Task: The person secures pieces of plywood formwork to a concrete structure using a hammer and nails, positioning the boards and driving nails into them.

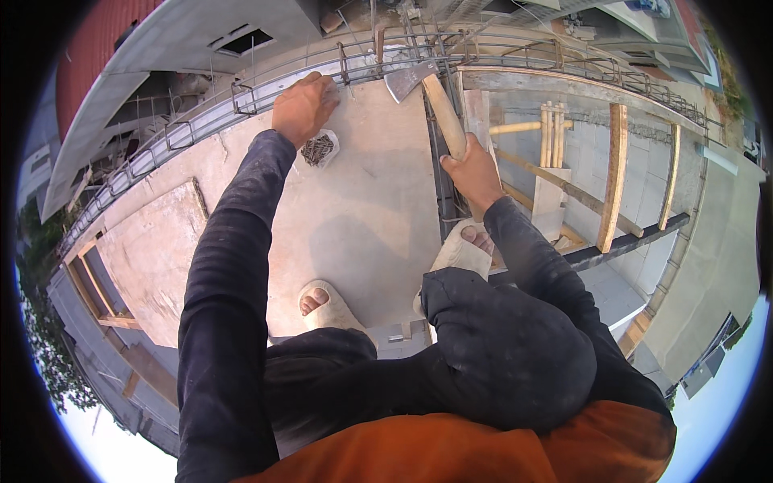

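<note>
My right hand [473,175] is wrapped round the wooden handle of a hatchet [443,113]. The hatchet's grey metal head points away from me, over the far edge of a plywood sheet [362,201]. My left hand [304,106] is over the far part of the plywood with its fingers curled in and pressed together. What it holds, if anything, is too small to make out. Just below that hand, a small clear plastic tub [320,150] full of nails rests on the sheet.
Steel rebar [338,63] runs along the far edge. To the right, an open bay has timber braces [613,177] and pale block walls below. Another board [157,229] lies at left. My feet, in pale slippers [330,304], straddle a gap at the sheet's right edge.
</note>
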Motion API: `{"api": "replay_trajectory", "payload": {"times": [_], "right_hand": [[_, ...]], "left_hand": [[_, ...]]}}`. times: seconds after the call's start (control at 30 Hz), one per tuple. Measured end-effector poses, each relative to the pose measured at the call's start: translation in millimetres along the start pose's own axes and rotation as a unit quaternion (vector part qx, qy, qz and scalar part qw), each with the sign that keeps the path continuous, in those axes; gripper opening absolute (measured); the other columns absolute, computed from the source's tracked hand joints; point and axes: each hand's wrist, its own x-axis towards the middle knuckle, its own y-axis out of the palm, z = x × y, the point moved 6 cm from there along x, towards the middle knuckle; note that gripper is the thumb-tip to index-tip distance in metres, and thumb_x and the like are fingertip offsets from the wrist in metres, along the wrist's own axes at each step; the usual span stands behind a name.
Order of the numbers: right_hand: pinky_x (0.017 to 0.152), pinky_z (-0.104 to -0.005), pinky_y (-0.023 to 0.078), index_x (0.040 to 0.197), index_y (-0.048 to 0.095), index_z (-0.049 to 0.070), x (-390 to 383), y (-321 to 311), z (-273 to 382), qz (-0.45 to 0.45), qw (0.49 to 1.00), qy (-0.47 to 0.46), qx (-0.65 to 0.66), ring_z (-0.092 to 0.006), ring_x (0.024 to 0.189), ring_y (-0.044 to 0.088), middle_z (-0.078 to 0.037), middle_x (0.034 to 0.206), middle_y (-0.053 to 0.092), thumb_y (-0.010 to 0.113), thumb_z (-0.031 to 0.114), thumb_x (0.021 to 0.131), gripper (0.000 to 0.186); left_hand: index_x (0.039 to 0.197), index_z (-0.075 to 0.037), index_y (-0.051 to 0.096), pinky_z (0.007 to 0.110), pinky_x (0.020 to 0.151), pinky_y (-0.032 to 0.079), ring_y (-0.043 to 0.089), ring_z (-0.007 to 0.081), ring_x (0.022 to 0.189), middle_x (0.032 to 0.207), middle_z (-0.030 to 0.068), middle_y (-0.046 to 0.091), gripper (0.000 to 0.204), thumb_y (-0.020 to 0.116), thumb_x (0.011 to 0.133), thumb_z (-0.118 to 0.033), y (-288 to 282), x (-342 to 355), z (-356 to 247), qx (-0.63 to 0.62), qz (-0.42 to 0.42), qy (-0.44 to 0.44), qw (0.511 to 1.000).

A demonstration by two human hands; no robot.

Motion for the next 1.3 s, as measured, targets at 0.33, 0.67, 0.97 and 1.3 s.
{"api": "replay_trajectory", "payload": {"times": [0.33, 0.67, 0.97, 1.3], "right_hand": [[0.075, -0.0528, 0.056, 0.118, 0.056, -0.001, 16.5, 8.2, 26.5, 0.009, 0.996, -0.077, -0.051, -0.0467, 0.083, 0.072, -0.029, 0.089, 0.071, 0.073, 0.021, 0.089, 0.04], [0.041, -0.0347, 0.047, 0.111, 0.056, -0.005, 6.2, 15.7, 29.2, 0.199, 0.948, 0.062, 0.24, -0.0164, 0.045, 0.057, -0.005, 0.07, 0.057, 0.069, 0.008, 0.087, 0.029], [0.056, -0.0427, 0.057, 0.118, 0.058, -0.004, -9.7, -4.7, 0.4, 0.064, 0.994, 0.051, 0.069, -0.0324, 0.063, 0.072, -0.021, 0.081, 0.071, 0.073, 0.018, 0.087, 0.041], [0.066, -0.0468, 0.057, 0.118, 0.059, -0.004, 10.9, 26.8, 3.4, 0.09, 0.995, -0.008, 0.041, -0.0387, 0.073, 0.073, -0.027, 0.086, 0.071, 0.072, 0.018, 0.085, 0.041]], "left_hand": [[0.123, -0.006, 0.07, 0.046, 0.096, 0.055, 0.069, 0.0366, 0.113, 0.123, 0.0147, 0.072, 0.031, 0.067, 0.096, -0.022, 1.9, 1.0, -1.0, -0.007, -0.032, 0.024, 0.999], [0.134, -0.007, 0.061, 0.044, 0.094, 0.058, 0.075, 0.0337, 0.107, 0.118, 0.012, 0.078, 0.036, 0.058, 0.098, -0.009, 0.4, -6.0, 25.0, -0.064, -0.002, 0.032, 0.997], [0.134, -0.009, 0.063, 0.048, 0.096, 0.056, 0.071, 0.0416, 0.108, 0.119, 0.0194, 0.075, 0.038, 0.058, 0.096, -0.01, 2.0, -24.8, 22.0, -0.092, -0.018, 0.033, 0.995], [0.137, -0.009, 0.061, 0.05, 0.096, 0.056, 0.071, 0.0422, 0.109, 0.117, 0.0227, 0.074, 0.044, 0.055, 0.094, -0.008, 10.4, -17.9, 19.9, -0.067, -0.008, 0.023, 0.997]]}}
